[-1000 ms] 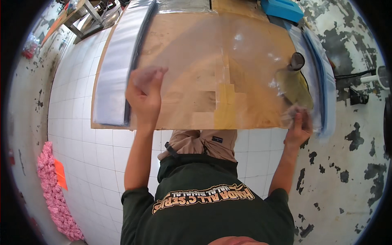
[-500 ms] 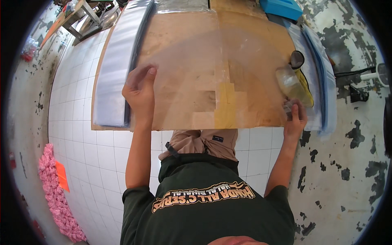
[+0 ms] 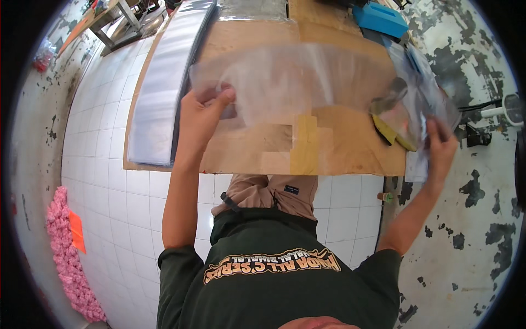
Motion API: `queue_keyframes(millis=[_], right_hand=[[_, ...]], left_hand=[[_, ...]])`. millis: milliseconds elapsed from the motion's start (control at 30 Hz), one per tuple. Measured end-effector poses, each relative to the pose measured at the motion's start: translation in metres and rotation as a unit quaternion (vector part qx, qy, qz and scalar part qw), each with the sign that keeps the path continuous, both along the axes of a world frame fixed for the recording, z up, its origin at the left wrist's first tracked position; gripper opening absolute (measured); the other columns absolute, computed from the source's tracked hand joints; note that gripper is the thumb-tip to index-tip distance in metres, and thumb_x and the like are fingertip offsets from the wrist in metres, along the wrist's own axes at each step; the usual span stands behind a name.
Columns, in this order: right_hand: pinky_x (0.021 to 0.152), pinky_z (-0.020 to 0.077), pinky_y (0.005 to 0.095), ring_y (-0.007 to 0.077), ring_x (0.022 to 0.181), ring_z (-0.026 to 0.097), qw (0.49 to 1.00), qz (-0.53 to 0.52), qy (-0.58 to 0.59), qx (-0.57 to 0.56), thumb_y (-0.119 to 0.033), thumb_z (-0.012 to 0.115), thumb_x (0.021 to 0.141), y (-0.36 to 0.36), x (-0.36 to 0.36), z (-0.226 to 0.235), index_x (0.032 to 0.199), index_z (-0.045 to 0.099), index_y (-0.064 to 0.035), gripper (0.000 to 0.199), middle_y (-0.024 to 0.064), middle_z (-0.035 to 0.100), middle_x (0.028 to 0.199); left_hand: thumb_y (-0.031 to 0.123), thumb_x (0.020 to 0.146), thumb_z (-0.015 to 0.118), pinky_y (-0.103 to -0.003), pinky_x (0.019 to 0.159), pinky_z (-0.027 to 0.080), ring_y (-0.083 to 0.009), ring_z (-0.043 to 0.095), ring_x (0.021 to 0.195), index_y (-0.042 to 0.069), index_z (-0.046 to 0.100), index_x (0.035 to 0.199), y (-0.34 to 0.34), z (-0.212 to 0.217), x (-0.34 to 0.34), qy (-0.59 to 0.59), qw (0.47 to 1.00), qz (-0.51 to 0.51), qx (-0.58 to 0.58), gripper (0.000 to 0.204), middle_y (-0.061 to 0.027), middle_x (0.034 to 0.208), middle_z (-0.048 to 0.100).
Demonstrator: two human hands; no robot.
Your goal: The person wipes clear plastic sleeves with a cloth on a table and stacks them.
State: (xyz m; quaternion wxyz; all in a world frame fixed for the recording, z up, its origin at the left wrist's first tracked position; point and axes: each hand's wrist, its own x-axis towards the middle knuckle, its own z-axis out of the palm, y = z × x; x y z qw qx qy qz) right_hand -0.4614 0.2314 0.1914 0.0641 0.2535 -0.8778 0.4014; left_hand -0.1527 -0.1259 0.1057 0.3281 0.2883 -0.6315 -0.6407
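A clear plastic sheet (image 3: 279, 77) stretches in the air over the cardboard-covered table (image 3: 350, 153), its middle blurred by motion. My left hand (image 3: 204, 114) pinches its left end between thumb and fingers, beside a long stack of clear plastic sheets (image 3: 156, 98). At the table's right edge my right hand (image 3: 441, 147) is closed on the sheet's other end, over a second stack of plastic sheets (image 3: 416, 174). Under the film near that hand lies a yellow and black item (image 3: 386, 130), with a dark rounded thing just beyond it, both partly veiled by the plastic.
A blue box (image 3: 381, 21) stands at the far right of the table. Yellow tape (image 3: 303, 151) runs along the cardboard's front. On the floor at the left lies a pink, bumpy strip (image 3: 68, 252) with an orange piece (image 3: 77, 232). A wooden bench (image 3: 112, 27) is at the far left.
My right hand has moved right and slightly up with its end of the sheet, beyond the table's edge. My left hand has shifted a little to the right. The sheet's near edge has lifted.
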Motion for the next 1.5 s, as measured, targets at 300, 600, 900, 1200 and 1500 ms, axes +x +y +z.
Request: queue_keyframes(millis=[300,600,900,1200,1500], right_hand=[[0.079,0.0400,0.0412,0.0307,0.095,0.052,0.861,0.328,0.348,0.176,-0.012,0.052,0.087,-0.155,0.082,0.025,0.099,0.058,-0.0010,0.017,0.0162,0.061,0.103],[0.067,0.0563,0.0400,0.0359,0.080,0.070,0.874,0.264,0.091,0.397,-0.017,0.060,0.081,-0.270,0.201,-0.057,0.117,0.044,0.0126,0.049,0.0230,0.068,0.082],[0.067,0.0550,0.0453,0.0403,0.079,0.068,0.901,0.279,0.035,0.330,-0.020,0.056,0.082,-0.267,0.207,-0.063,0.111,0.049,0.0070,0.040,0.0272,0.066,0.086],[0.069,0.0568,0.0355,0.0313,0.087,0.068,0.878,0.324,0.052,0.348,-0.025,0.069,0.075,-0.253,0.198,-0.067,0.107,0.054,0.0038,0.045,0.0226,0.062,0.098],[0.092,0.0471,0.0427,0.0355,0.104,0.061,0.974,0.079,0.065,0.203,-0.042,0.064,0.081,-0.194,0.047,-0.089,0.122,0.057,-0.0022,0.057,0.0203,0.063,0.116]], left_hand=[[0.001,0.090,0.056,-0.031,0.082,0.051,-0.0217,0.059,0.098,0.000,0.023,0.140,0.048,-0.047,-0.060,0.087,0.986,0.002,0.145,0.060,-0.0182,0.121,0.053],[0.015,0.099,0.052,-0.031,0.083,0.051,-0.0189,0.055,0.109,0.015,0.010,0.143,0.063,-0.056,-0.041,0.175,0.963,0.013,0.205,0.061,-0.0160,0.130,0.045],[0.043,0.098,0.050,-0.031,0.071,0.050,-0.0148,0.057,0.087,0.006,0.030,0.121,0.061,-0.064,-0.034,0.185,0.934,0.123,0.281,0.048,-0.0084,0.099,0.051],[0.017,0.091,0.065,-0.032,0.074,0.054,-0.0203,0.062,0.091,0.005,0.026,0.129,0.045,-0.046,-0.037,0.085,0.943,0.114,0.301,0.055,-0.0146,0.097,0.059],[-0.004,0.085,0.060,-0.031,0.069,0.053,-0.0199,0.063,0.080,0.005,0.020,0.138,0.037,-0.043,-0.051,0.000,0.991,0.099,0.094,0.067,-0.0148,0.089,0.061]])
